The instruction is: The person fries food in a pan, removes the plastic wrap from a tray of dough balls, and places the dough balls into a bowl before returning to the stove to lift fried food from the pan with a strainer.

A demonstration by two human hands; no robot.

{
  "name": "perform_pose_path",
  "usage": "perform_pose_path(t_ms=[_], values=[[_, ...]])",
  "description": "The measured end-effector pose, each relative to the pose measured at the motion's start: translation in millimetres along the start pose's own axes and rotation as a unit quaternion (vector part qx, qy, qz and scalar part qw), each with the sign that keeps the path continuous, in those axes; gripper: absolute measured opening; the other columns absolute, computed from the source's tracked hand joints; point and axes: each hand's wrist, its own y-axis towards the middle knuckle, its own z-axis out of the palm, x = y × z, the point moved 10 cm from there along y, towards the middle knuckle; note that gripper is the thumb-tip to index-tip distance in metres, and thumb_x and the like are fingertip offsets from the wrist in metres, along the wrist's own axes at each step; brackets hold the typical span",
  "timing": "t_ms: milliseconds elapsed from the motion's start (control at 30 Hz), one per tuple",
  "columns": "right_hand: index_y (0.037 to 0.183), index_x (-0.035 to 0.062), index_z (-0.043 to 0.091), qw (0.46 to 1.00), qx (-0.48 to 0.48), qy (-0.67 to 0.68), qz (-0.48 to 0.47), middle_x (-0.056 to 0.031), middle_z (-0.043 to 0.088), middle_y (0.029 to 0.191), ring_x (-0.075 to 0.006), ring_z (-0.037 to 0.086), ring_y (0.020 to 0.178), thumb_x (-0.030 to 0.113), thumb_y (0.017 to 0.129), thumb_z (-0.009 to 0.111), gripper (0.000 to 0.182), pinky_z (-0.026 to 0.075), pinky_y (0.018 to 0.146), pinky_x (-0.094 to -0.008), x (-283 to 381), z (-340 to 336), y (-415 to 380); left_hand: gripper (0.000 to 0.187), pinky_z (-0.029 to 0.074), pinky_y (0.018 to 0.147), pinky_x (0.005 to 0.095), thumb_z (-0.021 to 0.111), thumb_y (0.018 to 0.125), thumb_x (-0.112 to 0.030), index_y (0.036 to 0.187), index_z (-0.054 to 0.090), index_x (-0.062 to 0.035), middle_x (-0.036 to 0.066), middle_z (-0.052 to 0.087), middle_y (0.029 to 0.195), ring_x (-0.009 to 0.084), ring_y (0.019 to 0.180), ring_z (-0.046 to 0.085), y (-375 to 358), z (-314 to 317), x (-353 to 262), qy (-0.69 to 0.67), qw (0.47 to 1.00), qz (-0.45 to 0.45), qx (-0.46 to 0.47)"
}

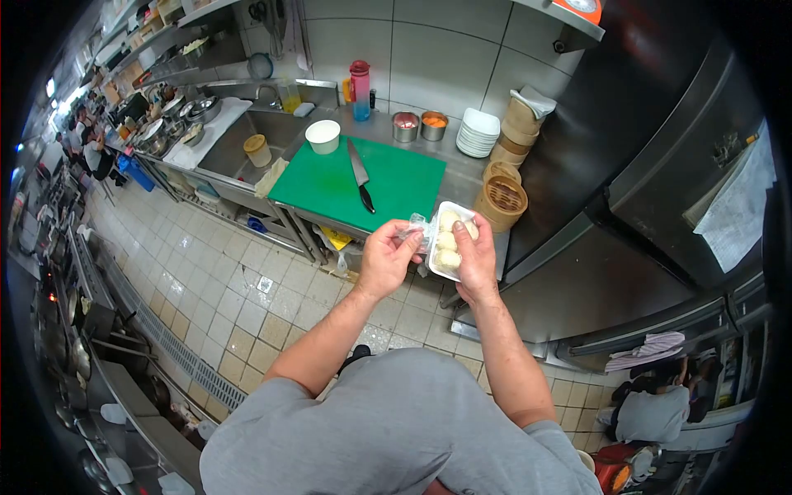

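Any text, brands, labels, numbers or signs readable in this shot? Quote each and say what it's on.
No legible text anywhere.
Pink-and-blue bottle: any print too small.
Orange-faced device on the top shelf: cut off by the frame, nothing readable.
Yellow package under the counter: too blurred.
Knife blade: no mark readable.
White tray and clear wrap: no lettering readable.

One tray (438, 269), one knife (358, 167)
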Motion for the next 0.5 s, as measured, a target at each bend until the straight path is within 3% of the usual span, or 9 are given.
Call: perform_pose_path(t_ms=[200,300,367,500], values=[[0.141,0.0047,0.035,1.000,0.009,0.023,0.008,-0.0147,0.060,0.124,-0.0202,0.066,0.106,0.015,0.104,0.057,0.044,0.059,0.084,-0.0346,0,3,-2,0.026,0.058,0.082,0.0303,0.064,0.098,-0.005,0.122,0.056,-0.0005,0.008,0.066,0.114,0.0147,0.100,0.066,-4,16,6,-0.202,0.976,-0.026,0.071],[0.141,0.0051,0.036,0.999,0.006,0.033,0.011,-0.0144,0.060,0.124,-0.0195,0.065,0.106,0.015,0.104,0.058,0.043,0.059,0.084,-0.0339,-7,-1,2,0.030,0.055,0.090,0.0333,0.064,0.096,0.000,0.124,0.057,-0.0021,0.008,0.065,0.115,0.0175,0.103,0.066,-2,26,12,-0.279,0.952,-0.099,0.077],[0.140,0.0052,0.037,0.999,0.002,0.039,0.007,-0.0144,0.060,0.124,-0.0191,0.065,0.106,0.016,0.104,0.058,0.043,0.058,0.084,-0.0337,-2,1,-1,0.038,0.054,0.096,0.0367,0.062,0.095,0.005,0.131,0.056,-0.0057,0.010,0.063,0.129,0.0229,0.118,0.063,-2,30,26,-0.289,0.942,-0.120,0.121],[0.140,0.0046,0.038,0.999,-0.005,0.040,0.013,-0.0137,0.059,0.124,-0.0179,0.064,0.105,0.017,0.103,0.060,0.045,0.058,0.084,-0.0327,-4,0,-3,0.035,0.055,0.089,0.0325,0.064,0.092,0.008,0.125,0.058,-0.0037,0.008,0.066,0.115,0.0183,0.105,0.065,1,20,44,-0.265,0.958,-0.090,0.070]])
